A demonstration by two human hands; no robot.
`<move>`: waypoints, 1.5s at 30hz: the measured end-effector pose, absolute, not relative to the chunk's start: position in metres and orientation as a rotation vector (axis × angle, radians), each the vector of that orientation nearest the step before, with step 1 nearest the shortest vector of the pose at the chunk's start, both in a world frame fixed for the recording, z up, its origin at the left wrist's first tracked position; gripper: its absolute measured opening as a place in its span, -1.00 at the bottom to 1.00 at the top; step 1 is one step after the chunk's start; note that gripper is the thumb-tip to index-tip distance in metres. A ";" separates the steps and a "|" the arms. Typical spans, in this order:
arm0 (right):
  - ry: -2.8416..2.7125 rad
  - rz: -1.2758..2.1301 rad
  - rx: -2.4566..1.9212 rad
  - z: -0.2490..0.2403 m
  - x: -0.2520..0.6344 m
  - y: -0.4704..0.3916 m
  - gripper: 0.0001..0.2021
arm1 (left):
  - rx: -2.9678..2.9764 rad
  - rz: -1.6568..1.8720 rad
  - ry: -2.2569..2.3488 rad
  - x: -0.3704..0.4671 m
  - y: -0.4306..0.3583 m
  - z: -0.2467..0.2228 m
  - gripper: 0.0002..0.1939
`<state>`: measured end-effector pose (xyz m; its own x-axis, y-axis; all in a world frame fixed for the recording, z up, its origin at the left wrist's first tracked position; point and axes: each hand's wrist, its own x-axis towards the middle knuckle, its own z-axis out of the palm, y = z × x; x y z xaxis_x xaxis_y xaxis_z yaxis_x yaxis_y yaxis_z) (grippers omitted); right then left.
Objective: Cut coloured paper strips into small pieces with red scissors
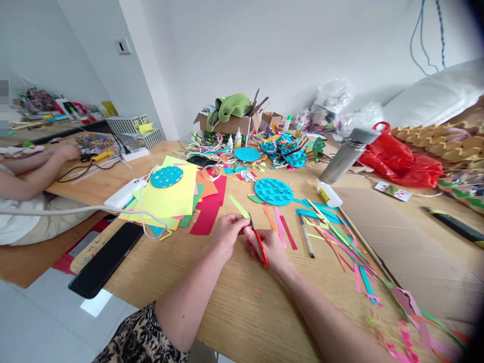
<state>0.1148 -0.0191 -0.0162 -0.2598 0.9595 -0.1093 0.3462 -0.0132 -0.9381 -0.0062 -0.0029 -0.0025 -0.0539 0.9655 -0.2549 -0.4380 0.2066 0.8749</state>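
Fingers pinched, my left hand [229, 233] holds a light green paper strip [239, 206] that slants up and to the left. My right hand [270, 248] grips scissors with red handles [261, 248]. The blades meet the strip's lower end at my left fingertips; whether they are parted there is too small to tell. Just beyond my hands lie an orange strip [269, 218], a pink strip [280, 228] and a red strip [289, 232]. Behind them is a blue woven paper disc [274, 191]. To the right lies a pen [306, 237].
Coloured paper sheets [177, 196] and a black phone [108, 259] lie left. Right are a steel bottle [344, 159], glue bottle [328, 194], many strips, cardboard [408, 237] and a red bag [401, 159]. At far left, a co-worker's arm [41, 169] rests on another table.
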 end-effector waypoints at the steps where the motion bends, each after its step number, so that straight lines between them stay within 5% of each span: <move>1: -1.655 1.284 -1.370 -0.016 0.115 -0.019 -0.45 | 0.661 1.285 1.058 -0.007 -0.003 -0.002 -0.87; 45: -1.693 1.287 -1.412 -0.011 0.117 -0.020 -0.44 | 0.711 1.248 1.033 -0.013 -0.002 -0.002 -0.90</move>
<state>0.1168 -0.0198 -0.0106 -0.2710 0.9521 -0.1419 0.3917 -0.0256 -0.9197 -0.0128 -0.0022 -0.0025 -0.0035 0.9724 -0.2331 -0.4103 0.2112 0.8871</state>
